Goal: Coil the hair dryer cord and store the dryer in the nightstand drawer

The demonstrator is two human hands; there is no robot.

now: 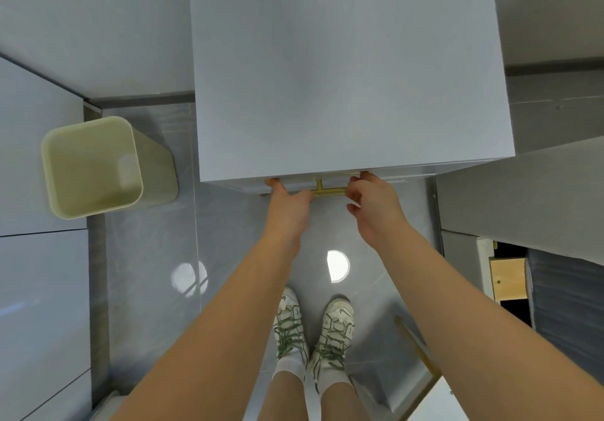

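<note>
- Nightstand, white, seen from straight above; the person stands at its near side.
- Drawer: only a thin strip of its front shows past the near edge of the top, so almost shut or just starting out.
- Brass handle on the drawer front, long axis left to right, lying between the two hands.
- Left hand at the handle's left end. Fingertips hidden under the top's edge; can't tell if its grip has closed.
- Right hand at the right end, fingers curled, thumb up by the drawer's top edge. Whether the grip holds the handle: can't tell.
- Hands about equally close to the handle.
- Hair dryer and cord: not in view. Likely already inside; unconfirmed.
- Drawer travels near–far, square to the handle.
- Pale green bin on the floor, left, well apart.
</note>
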